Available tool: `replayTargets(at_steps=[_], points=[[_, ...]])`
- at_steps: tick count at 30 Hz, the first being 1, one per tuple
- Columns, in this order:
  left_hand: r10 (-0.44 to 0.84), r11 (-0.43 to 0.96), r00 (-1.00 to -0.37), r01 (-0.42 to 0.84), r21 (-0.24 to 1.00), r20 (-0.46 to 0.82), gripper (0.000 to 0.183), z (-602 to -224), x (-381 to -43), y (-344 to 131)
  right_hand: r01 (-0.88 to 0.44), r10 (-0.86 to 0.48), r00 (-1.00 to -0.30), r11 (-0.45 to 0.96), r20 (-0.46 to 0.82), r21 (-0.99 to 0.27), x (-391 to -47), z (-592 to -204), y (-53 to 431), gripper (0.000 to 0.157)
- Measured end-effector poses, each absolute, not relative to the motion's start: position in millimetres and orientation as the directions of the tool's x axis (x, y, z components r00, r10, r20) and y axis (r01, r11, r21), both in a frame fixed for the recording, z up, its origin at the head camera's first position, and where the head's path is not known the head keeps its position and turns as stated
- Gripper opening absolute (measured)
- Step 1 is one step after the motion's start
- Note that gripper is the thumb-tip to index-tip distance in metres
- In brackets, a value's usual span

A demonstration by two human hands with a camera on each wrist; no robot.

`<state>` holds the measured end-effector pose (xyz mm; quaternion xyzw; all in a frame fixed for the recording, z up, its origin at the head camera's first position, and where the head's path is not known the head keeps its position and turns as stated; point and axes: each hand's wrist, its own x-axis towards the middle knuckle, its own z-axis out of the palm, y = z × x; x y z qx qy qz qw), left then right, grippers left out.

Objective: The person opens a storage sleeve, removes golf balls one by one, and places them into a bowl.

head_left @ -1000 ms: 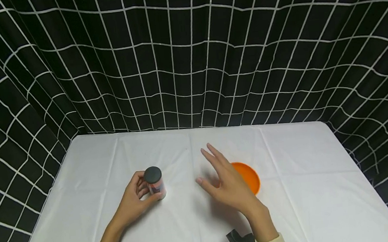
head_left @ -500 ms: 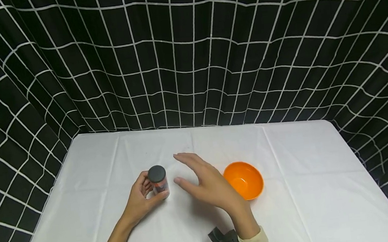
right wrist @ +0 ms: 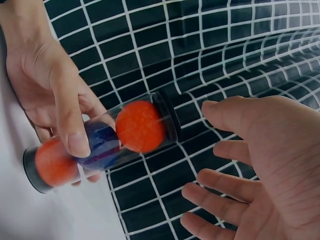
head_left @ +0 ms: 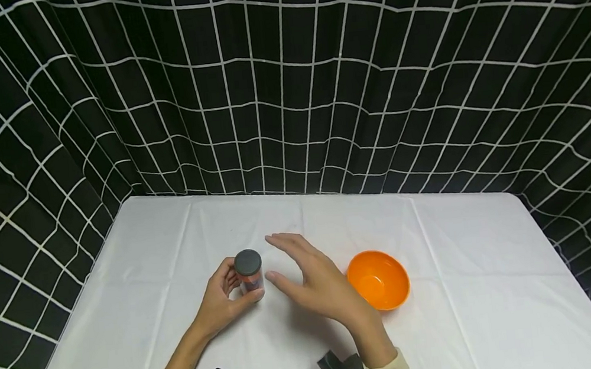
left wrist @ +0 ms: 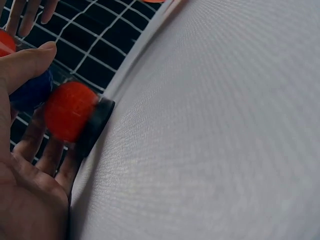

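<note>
My left hand [head_left: 218, 302] grips a clear plastic tube [head_left: 251, 281] with dark caps at both ends, standing upright on the white cloth. Inside the tube, the right wrist view shows an orange ball [right wrist: 140, 126] under the upper cap, a blue ball [right wrist: 101, 145] in the middle and another orange ball [right wrist: 54, 161] at the bottom. The thumb presses across the tube's front, fingers behind it. My right hand [head_left: 321, 283] hovers just right of the tube, fingers spread and slightly bent, thumb apart from them, touching nothing.
An orange bowl [head_left: 381, 271] sits on the cloth right of my right hand, partly behind the wrist. The white-covered table [head_left: 471, 233] ends at a black curtain [head_left: 306, 76] with a white grid, which also closes in both sides.
My right hand has moved left from in front of the bowl to beside the tube, uncovering most of the bowl. My left hand keeps its grip on the tube. The head view has shifted slightly.
</note>
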<state>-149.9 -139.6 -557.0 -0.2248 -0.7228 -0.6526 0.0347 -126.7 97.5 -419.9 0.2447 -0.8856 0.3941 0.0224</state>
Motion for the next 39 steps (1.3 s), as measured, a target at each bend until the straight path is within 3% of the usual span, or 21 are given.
replayTargets(at_steps=[39], points=[[0.281,0.066,-0.912,0.329,0.942,0.299,0.042,-551,-151,-138,-0.487,-0.444,-0.860,0.570,0.250,-0.662,-131,-424,81,0.057]])
